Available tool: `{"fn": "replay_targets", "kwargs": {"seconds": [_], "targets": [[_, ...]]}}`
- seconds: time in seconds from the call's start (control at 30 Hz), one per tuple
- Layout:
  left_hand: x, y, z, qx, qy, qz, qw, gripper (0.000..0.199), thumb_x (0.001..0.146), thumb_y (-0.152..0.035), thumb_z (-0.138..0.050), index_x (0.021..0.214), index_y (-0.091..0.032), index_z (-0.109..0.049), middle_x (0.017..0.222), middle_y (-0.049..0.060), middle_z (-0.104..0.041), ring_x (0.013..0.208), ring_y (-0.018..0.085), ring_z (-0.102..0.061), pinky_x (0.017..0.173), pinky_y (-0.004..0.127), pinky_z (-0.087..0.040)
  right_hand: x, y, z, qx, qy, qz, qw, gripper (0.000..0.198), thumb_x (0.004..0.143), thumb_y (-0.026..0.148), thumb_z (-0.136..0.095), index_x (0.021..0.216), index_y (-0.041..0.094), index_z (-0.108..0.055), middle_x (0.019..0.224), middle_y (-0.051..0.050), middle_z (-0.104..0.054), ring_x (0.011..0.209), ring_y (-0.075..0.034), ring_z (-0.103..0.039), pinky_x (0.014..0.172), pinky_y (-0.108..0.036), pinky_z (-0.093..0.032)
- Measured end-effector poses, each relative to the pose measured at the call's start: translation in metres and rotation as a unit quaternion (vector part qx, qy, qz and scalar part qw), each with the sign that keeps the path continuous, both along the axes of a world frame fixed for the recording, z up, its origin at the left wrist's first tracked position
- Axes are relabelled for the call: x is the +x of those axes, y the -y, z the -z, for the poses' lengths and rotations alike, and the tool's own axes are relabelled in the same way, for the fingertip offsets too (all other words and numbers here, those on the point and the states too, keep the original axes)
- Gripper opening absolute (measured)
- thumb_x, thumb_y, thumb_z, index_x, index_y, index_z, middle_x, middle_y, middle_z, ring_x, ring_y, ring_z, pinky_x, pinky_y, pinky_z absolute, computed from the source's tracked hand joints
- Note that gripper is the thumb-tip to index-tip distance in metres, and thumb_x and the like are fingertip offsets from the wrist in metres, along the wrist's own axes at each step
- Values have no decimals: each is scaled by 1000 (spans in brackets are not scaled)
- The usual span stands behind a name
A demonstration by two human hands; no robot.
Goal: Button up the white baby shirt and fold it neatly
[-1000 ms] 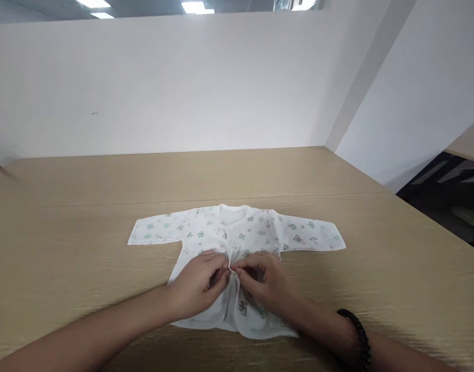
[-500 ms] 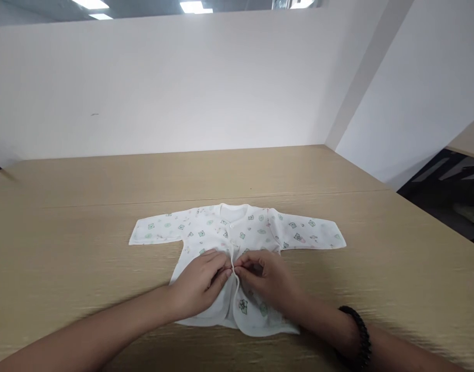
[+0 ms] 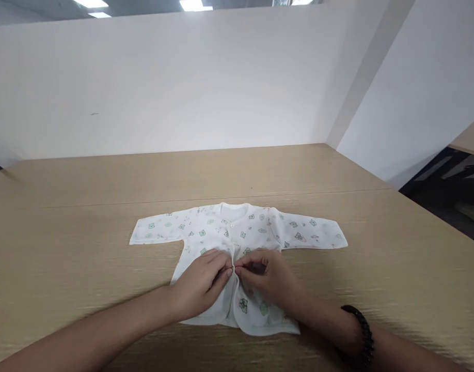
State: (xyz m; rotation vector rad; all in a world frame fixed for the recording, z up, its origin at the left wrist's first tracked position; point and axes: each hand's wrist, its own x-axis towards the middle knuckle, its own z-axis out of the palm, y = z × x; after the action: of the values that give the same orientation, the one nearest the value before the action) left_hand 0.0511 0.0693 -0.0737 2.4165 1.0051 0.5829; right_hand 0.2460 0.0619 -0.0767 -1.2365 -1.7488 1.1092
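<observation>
A white baby shirt [image 3: 206,232] printed with small green and grey animals lies front side up, its sleeves spread to both sides. Its front opening runs down the middle, fastened near the collar and parted below my hands. My left hand [image 3: 204,281] pinches the left front edge at mid-height. From the other side my right hand [image 3: 270,276] pinches the facing edge, the fingertips of both hands almost meeting. Whatever sits between the fingertips is hidden. A small button [image 3: 232,225] shows below the neckline. There is a black beaded bracelet [image 3: 360,330] on my right wrist.
The shirt lies on a wide wood-grain table [image 3: 85,258] with a seam across it. A white partition [image 3: 183,88] stands along the back. At the far right is another tabletop [image 3: 471,137] with dark shelving beneath.
Both hands keep their pinch at the same spot on the shirt's front edges. Only a very slight shift of the view shows.
</observation>
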Motion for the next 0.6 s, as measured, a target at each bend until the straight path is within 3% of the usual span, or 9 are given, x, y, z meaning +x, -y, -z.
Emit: {"fn": "replay_targets", "kwargs": {"seconds": [0.17, 0.3, 0.47, 0.6], "targets": [[-1, 0, 3, -3, 2, -5, 1000, 19, 99, -22, -34, 84, -20, -46, 84, 4, -57, 85, 19, -53, 74, 30, -43, 1, 1, 0, -9, 13, 30, 999, 9, 78, 22, -70, 80, 22, -78, 80, -3, -69, 85, -19, -61, 76, -29, -47], [-1, -1, 5, -12, 5, -28, 1000, 20, 98, -24, -37, 81, -20, -46, 83, 4, -57, 83, 19, -53, 73, 30, -43, -1, 2, -4, 7, 39, 32, 999, 9, 78, 16, -69, 78, 22, -77, 79, -3, -68, 83, -18, -60, 75, -27, -46], [1, 0, 2, -25, 13, -37, 999, 22, 97, -26, -39, 78, -19, -46, 80, 3, -55, 80, 19, -53, 72, 29, -42, -3, 5, -4, 114, 101, 23, 988, 12, 78, 10, -66, 72, 19, -72, 70, -2, -67, 78, -18, -58, 73, -29, -45], [4, 4, -1, -46, 17, -37, 998, 23, 97, -25, -38, 76, -19, -45, 77, 2, -53, 78, 18, -51, 71, 29, -40, -3, 5, 8, 236, 125, 22, 963, 12, 78, 10, -65, 70, 19, -68, 65, 0, -67, 77, -19, -56, 74, -32, -44]]}}
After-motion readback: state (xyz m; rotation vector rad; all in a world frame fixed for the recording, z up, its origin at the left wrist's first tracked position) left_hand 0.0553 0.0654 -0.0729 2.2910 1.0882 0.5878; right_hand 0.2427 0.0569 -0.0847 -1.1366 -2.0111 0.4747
